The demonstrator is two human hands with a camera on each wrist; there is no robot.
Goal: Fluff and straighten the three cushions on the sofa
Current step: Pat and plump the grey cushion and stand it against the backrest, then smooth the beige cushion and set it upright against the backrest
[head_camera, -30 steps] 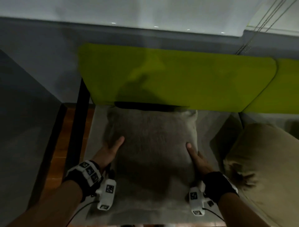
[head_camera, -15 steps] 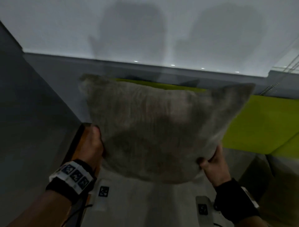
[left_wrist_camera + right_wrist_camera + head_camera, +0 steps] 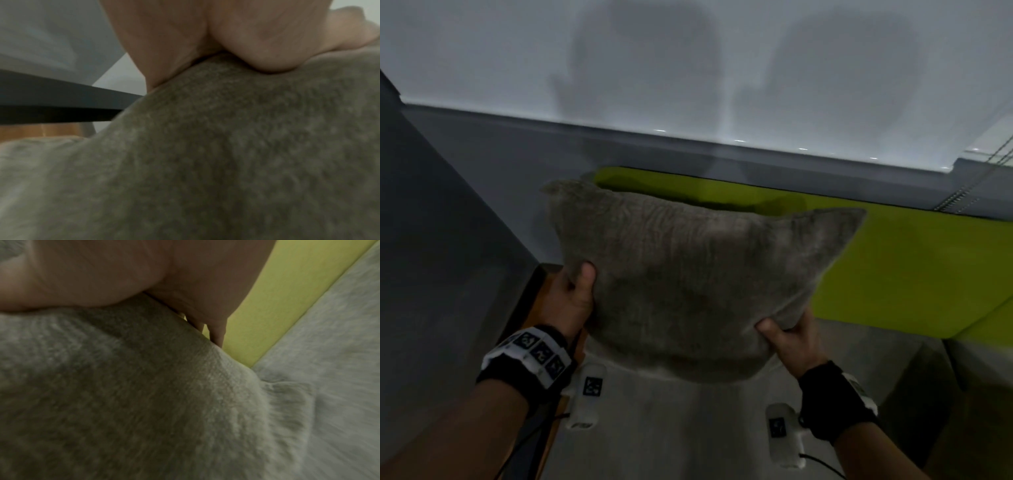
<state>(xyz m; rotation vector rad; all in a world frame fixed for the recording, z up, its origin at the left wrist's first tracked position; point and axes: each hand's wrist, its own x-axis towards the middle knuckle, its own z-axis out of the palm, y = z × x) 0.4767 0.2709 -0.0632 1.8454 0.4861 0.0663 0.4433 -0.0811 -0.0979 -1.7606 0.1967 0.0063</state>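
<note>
The left hand (image 3: pixel 571 301) is gripping the left edge of the grey cushion (image 3: pixel 688 284), thumb lying over its front. The right hand (image 3: pixel 791 339) is pinching the cushion's lower right corner between thumb and fingers. The cushion is hanging in the air, upright, above the grey sofa seat (image 3: pixel 671 428) and in front of the lime-green backrest (image 3: pixel 911 274). Beyond, shadows are falling on a pale wall (image 3: pixel 482 51).
</note>
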